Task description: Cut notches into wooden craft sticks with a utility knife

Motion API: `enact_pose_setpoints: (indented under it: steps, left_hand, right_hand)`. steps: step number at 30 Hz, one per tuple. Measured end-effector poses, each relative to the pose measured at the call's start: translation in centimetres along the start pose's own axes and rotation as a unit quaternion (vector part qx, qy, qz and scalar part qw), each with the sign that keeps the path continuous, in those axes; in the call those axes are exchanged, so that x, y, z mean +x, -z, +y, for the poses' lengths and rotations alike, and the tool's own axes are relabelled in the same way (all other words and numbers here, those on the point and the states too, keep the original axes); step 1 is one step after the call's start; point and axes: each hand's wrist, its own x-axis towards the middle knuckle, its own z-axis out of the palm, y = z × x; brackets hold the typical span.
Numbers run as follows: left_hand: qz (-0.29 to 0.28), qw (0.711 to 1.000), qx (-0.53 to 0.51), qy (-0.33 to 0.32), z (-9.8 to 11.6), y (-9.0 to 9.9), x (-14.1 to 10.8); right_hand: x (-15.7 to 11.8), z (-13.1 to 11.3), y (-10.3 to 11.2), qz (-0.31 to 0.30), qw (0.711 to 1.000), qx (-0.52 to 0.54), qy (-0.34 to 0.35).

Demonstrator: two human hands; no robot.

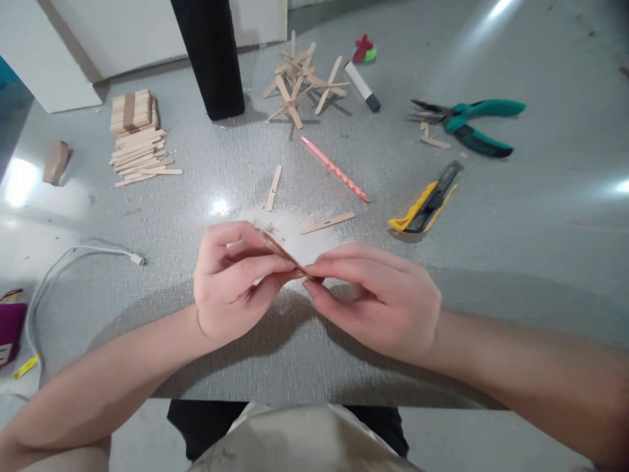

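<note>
Head view: my left hand (236,278) and right hand (378,298) meet above the near part of the worktop (531,275), the fingers of both pinched closed on a thin wooden stick (281,246), seen so edge-on that I can't tell whether it is notched. Judging by what lies around, part of the work is done: a cluster of crossed sticks (293,98) sits toward the far side. Two notched sticks (319,226) lie apart just beyond my hands, not yet joined. Much seems to remain, with loose sticks (140,154) and a banded bundle (132,113) waiting at far left.
</note>
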Motion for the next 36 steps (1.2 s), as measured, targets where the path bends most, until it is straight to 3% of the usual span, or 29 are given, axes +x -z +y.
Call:
enact_pose_setpoints:
  steps: [11, 15, 19, 21, 25, 29, 33, 36]
  left_hand:
    - [-0.009, 0.998, -0.006, 0.054, 0.0, -0.6, 0.0]
    - [-0.014, 0.999, 0.017, 0.047, 0.1, -0.7, 0.0]
    - [-0.028, 0.999, 0.017, -0.008, -0.1, -0.4, 0.1]
    - [-0.075, 0.997, 0.021, -0.021, -0.6, -0.1, 0.2]
    - [-0.227, 0.97, 0.062, -0.055, -2.3, 0.3, 0.0]
    - [-0.312, 0.945, 0.079, -0.064, -3.1, 0.7, 0.2]
    - [-0.416, 0.908, 0.055, -0.006, -2.7, 1.7, 0.8]
    - [-0.415, 0.903, 0.092, 0.061, -1.8, 3.0, 0.3]
  right_hand:
    - [0.1, 0.2, -0.1, -0.006, 1.0, 0.015, -0.023]
    - [0.1, 0.2, -0.3, -0.008, 0.996, 0.036, -0.075]
    - [0.1, 0.8, -0.4, -0.001, 0.984, 0.094, -0.152]
    - [0.1, 1.5, -0.4, 0.016, 0.977, 0.115, -0.181]
    - [0.3, 3.6, -0.3, 0.053, 0.975, 0.106, -0.191]
    - [0.5, 4.8, -0.2, 0.041, 0.977, 0.094, -0.188]
    - [0.6, 5.0, -0.2, 0.029, 0.979, 0.098, -0.174]
    - [0.7, 5.1, -0.2, 0.026, 0.978, 0.108, -0.175]
